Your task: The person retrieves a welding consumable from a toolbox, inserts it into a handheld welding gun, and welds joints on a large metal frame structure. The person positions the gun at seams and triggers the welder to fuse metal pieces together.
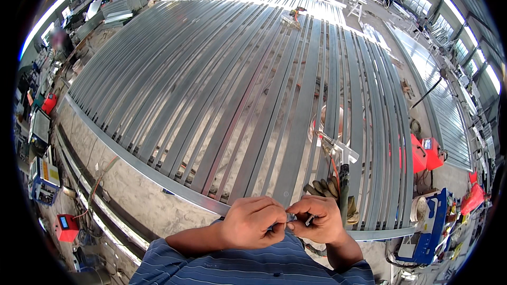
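My left hand (253, 224) and my right hand (322, 217) meet in front of my striped blue shirt, at the near edge of a large metal slatted frame (285, 179). Both are closed, fingertips pinched close together. A small greyish bit shows at the right hand's fingers, too small to name; what the left fingers hold, if anything, is hidden. Just beyond the right hand lie dark work gloves (326, 187) on the slats. A silver torch-like tool (340, 149) with a dark hose rests past them.
Another tool (291, 20) lies at the frame's far side. Red machines (433, 154) and a blue machine (430, 229) stand to the right. A small red box (66, 228) and long rails (100, 200) are on the left floor. White trestles (356, 8) stand far off.
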